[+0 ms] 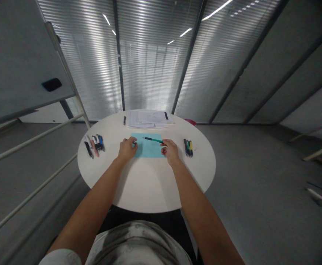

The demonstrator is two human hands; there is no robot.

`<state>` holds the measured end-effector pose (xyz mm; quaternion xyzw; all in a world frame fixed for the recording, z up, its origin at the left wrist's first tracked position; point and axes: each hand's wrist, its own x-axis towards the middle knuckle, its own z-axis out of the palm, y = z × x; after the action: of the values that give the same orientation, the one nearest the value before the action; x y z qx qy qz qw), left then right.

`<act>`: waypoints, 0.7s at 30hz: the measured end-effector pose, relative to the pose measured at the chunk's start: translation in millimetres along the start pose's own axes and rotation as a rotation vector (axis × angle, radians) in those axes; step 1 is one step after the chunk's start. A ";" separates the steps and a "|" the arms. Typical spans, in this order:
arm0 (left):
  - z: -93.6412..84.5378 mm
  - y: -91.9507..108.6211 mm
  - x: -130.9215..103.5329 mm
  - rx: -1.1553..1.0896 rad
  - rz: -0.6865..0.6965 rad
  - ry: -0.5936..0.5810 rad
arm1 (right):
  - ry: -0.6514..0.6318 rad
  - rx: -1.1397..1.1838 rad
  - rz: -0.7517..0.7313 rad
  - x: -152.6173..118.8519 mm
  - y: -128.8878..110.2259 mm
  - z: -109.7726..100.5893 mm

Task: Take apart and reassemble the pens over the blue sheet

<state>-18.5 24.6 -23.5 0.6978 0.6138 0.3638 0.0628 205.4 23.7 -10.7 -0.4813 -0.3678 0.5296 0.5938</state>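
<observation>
A light blue sheet of paper [149, 150] lies on the round white table [150, 184] in front of me. My right hand [171, 151] is closed on the end of a green pen [157, 140], held over the sheet's right part. The pen's dark grip and thin tip point left. My left hand [127, 148] rests at the sheet's left edge, its fingers curled in a pinch. A small dark and shiny bit shows between those fingers, too small to name.
Several pens [96, 143] lie at the table's left side. More pens [188, 148], with green and yellow ones, lie at the right. A stack of white papers [147, 118] and a black pen [124, 120] are at the back. A whiteboard on a metal frame [63, 62] stands left.
</observation>
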 end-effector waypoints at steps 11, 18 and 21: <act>2.2 0.9 -2.6 0.152 -0.031 -0.158 | -0.009 -0.089 -0.028 -2.9 -0.5 1.8; 10.4 -10.1 1.1 -0.208 -0.132 -0.074 | -0.006 -0.082 -0.041 -2.9 0.3 2.4; 7.2 -8.3 1.3 -0.288 -0.171 -0.058 | -0.011 -0.075 -0.047 -4.1 -1.4 2.5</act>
<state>-21.0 30.4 -32.6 0.6369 0.6106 0.4210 0.2104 202.7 20.1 -8.4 -0.4914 -0.4020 0.5039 0.5857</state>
